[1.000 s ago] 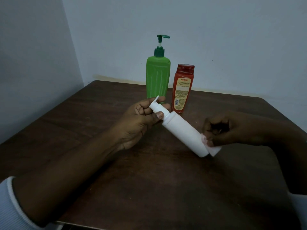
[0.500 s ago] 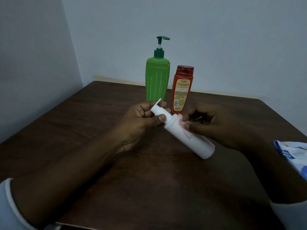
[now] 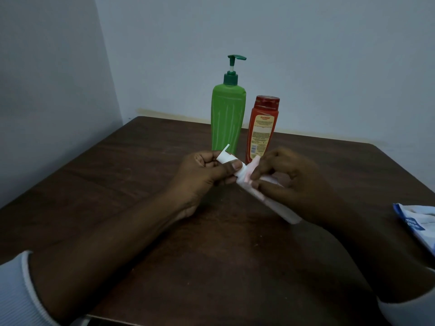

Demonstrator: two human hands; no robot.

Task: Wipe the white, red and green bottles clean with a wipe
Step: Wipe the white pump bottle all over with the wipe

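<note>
Left hand [image 3: 202,170] pinches the cap end of the white bottle [image 3: 277,208], held slanted over the table [image 3: 117,184]. Looks light, stiff, slick plastic; cap end likely gives surest hold. Right hand [image 3: 289,182] curls round its shoulder, pressing the wipe [image 3: 250,170] on.

1. A dark brown wooden table [image 3: 164,231] lies under both hands.
2. A green pump bottle [image 3: 227,118] stands upright on it, just beyond the left hand [image 3: 202,175].
3. A red bottle [image 3: 261,130] stands upright just beside the green one, beyond the right hand [image 3: 289,184] fingertips.
4. A white-and-blue packet [image 3: 421,222] lies well to the right of the right hand.
</note>
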